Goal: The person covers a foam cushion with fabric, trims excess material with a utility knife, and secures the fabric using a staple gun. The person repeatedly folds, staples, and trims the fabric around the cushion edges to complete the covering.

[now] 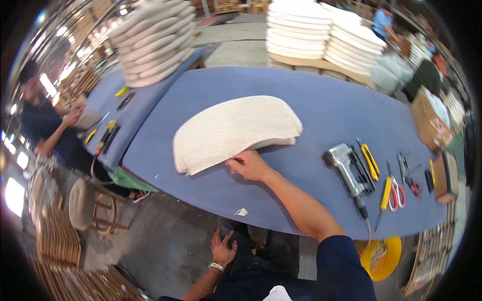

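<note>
Head view. The right hand [249,165], at centre frame, rests on the blue counter [321,105] with its fingers [235,163] tucked under the lower edge of the cream seat cushion [233,131], gripping that edge. The cushion lies just above and to the left of this hand, its long axis running from lower left to upper right, flat side toward the bottom of the frame. The left hand [223,248], low in the frame below the counter edge, lies well apart from the cushion, fingers spread loosely on the person's dark clothing, grasping nothing. A staple gun [346,168] and scissors [396,190] lie at right.
</note>
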Motion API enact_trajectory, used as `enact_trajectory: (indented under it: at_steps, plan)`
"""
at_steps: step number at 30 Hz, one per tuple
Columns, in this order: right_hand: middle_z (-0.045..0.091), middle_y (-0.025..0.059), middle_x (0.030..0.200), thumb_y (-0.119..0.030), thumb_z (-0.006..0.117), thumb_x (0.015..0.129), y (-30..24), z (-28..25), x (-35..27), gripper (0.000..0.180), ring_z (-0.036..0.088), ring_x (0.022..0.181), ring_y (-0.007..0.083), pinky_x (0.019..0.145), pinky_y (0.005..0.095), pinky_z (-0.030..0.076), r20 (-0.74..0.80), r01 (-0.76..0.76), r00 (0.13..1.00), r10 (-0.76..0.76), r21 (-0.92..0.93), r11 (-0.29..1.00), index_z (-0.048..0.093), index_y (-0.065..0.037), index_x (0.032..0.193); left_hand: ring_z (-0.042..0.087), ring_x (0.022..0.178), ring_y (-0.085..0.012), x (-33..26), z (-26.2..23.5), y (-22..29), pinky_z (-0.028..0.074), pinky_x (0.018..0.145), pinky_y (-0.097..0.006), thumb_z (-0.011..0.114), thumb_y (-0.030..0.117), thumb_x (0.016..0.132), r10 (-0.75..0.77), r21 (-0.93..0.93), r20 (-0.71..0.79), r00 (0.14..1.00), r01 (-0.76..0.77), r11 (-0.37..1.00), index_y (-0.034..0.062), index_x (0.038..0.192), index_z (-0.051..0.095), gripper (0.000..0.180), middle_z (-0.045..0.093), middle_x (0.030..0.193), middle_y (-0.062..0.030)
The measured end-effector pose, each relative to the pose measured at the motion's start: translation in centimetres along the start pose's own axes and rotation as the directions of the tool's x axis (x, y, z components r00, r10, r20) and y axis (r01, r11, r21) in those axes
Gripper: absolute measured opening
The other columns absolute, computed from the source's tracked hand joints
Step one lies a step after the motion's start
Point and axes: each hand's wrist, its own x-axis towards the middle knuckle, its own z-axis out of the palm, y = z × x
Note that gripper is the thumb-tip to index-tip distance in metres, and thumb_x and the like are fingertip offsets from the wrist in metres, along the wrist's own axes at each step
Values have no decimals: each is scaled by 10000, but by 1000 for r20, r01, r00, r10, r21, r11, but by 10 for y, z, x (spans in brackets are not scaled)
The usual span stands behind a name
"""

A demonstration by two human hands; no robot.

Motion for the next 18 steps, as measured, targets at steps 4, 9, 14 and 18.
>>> enact_trajectory:
  at_steps: [4,9,14,18]
  plan:
    - [750,93,805,-224,637,957,-4,5,-4,246,707,676,170,676,330,549,-18,-87,996,88,37,996,735,-11,1031,545,1265,-376,-9,4,-16,429,1085,-471,653,217,907,-28,-224,-257,966,-31,974,123,1268,671,374,541,1419,-184]
    - [698,71,726,-204,597,993,-4,-9,-9,275,519,439,75,418,244,396,-20,-118,993,119,52,992,727,38,1007,651,1124,-349,8,-54,15,520,981,-391,625,61,923,-72,-349,-593,802,-175,920,22,1155,695,245,669,1227,-180]
    - [706,66,720,-183,616,983,6,-2,-4,250,539,454,80,432,259,427,5,-156,988,156,121,980,736,36,970,688,1051,-309,60,-139,22,553,899,-359,626,54,943,-21,-273,-780,625,-310,910,7,1141,698,216,684,1188,-177]
    - [703,70,725,-173,618,982,7,-5,-3,240,535,457,77,433,250,421,-8,-140,990,142,124,982,731,38,974,706,950,-290,150,-185,22,560,808,-381,605,193,988,-61,-312,-680,731,-214,926,44,1175,696,256,691,1146,-152]
